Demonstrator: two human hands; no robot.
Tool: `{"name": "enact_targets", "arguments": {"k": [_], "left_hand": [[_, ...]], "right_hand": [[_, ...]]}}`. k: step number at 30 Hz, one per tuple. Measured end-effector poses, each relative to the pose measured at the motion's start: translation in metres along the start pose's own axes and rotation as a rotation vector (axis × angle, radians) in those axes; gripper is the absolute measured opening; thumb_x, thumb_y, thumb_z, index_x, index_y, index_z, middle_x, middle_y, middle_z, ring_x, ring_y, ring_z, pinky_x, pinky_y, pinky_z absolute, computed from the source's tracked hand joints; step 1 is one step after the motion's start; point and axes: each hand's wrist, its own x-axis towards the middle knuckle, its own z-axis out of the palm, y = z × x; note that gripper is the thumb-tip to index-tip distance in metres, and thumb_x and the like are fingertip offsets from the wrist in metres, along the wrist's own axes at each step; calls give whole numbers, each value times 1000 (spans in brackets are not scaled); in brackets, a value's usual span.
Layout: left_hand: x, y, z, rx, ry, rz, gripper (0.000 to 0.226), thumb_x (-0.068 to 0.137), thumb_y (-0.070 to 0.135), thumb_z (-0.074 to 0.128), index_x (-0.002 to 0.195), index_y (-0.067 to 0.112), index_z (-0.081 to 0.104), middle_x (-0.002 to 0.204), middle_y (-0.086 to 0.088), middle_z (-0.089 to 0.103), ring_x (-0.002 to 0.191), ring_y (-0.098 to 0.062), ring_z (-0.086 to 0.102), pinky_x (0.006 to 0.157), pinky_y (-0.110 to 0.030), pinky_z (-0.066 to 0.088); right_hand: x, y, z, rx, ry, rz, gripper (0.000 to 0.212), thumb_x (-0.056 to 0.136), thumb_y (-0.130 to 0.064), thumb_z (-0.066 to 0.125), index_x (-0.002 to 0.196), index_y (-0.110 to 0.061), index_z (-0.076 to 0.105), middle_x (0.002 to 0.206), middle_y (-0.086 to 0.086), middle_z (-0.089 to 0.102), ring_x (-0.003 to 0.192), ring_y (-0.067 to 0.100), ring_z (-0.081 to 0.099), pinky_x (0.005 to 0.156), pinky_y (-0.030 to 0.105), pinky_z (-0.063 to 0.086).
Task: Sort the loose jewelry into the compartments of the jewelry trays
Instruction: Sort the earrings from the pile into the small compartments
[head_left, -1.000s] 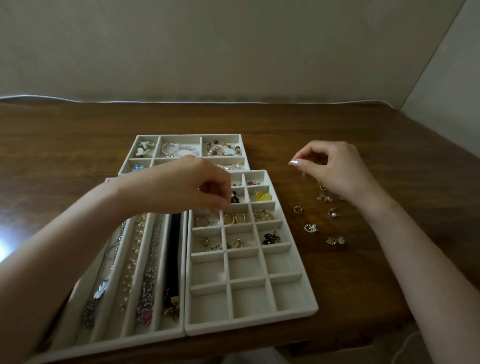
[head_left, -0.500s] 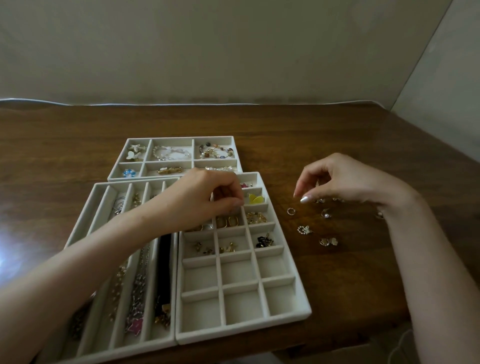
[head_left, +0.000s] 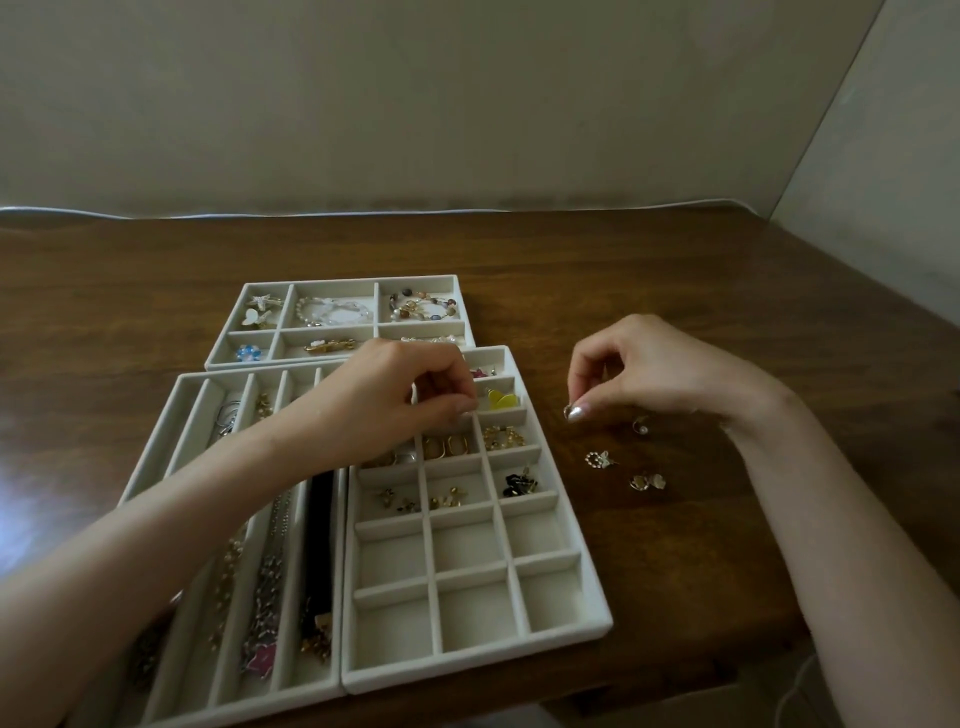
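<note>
Right hand (head_left: 654, 369) is down at the tabletop (head_left: 701, 545) just right of the grid tray (head_left: 467, 665), thumb and forefinger closed in a fine grip on the small ring (head_left: 567, 412); whether the ring is off the wood yet is too close to call; the left hand (head_left: 405, 400) hangs over the far rows of that tray, fingers curled, tips pressed together beside the yellow piece (head_left: 503, 399), and whether that grip has anything in it I cannot tell; the step in hand, as I read it, is a clean lift and a short carry leftward; best to pinch the band itself, raise it straight up before crossing the rim, and release low inside one cell so it doesn't hop a divider; the gold hoops (head_left: 445, 447) sit mid-tray, so a cell near them looks a fair choice; mind the left hand crowding the far cells; pearl earring (head_left: 642, 427), round charm (head_left: 600, 460) and gold pair (head_left: 647, 482) wait on the tabletop; the long-slot tray (head_left: 156, 447) and far tray (head_left: 337, 281) are already stocked.
</note>
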Motion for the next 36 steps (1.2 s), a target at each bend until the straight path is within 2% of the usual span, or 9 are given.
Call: {"name": "enact_targets", "arguments": {"k": [4,9,11,14,18,21,27,31,36], "left_hand": [[0,-1,0,5,-11,3,7,85,15,66,86,22,66,75,15,65,72,2,59,61,-8,41],[0,-1,0,19,-22,5,8,84,16,66,86,24,65,75,15,64,73,2,59,61,-7,41],[1,0,0,23,-29,6,8,84,17,66,86,24,65,74,14,64,73,3,59,61,-7,41],[1,-1,1,14,-40,10,6,84,17,66,86,22,66,74,15,64,73,3,60,60,-6,42],[1,-2,0,3,-24,17,6,84,16,66,85,22,66,73,17,65,73,0,61,60,-8,41],[1,-3,1,1,-10,32,6,82,16,67,84,22,66,72,17,64,72,2,60,60,-6,40],[0,-1,3,5,-19,68,7,81,18,67,83,24,65,73,19,61,74,4,58,61,-4,40],[0,-1,4,2,-12,76,8,81,16,69,83,23,66,72,19,61,72,5,59,60,-3,40],[0,-2,4,13,-11,73,8,81,16,69,82,23,67,71,18,62,71,2,59,59,-4,41]], "right_hand": [[-15,-18,-3,346,-219,-235,8,70,-20,75,74,-20,69,80,-2,66,71,7,59,62,17,46],[-12,-25,9,259,-413,-290,12,76,-19,74,87,-17,70,89,4,65,76,14,57,64,20,46],[-11,-23,6,299,-326,-257,16,73,-27,72,87,-19,70,84,-4,66,73,6,58,63,16,46],[-9,-14,-2,298,-27,-205,20,68,-36,68,84,-23,69,80,-12,68,73,0,60,65,14,48],[-10,-6,-11,402,283,-129,7,76,-22,71,82,-19,70,69,-12,66,61,-5,57,51,8,41],[-17,-1,-18,340,322,-84,7,77,-23,71,83,-22,70,71,-12,67,64,-4,59,53,8,42],[-45,30,-1,192,300,38,18,78,-17,71,80,-35,71,85,-18,67,79,-2,60,69,20,42],[-72,41,13,195,230,27,18,70,-30,74,83,-42,70,93,-19,65,87,-2,59,73,19,42],[-81,43,29,135,206,-27,30,59,-44,76,88,-44,70,92,-16,61,72,11,54,59,18,44]]}}
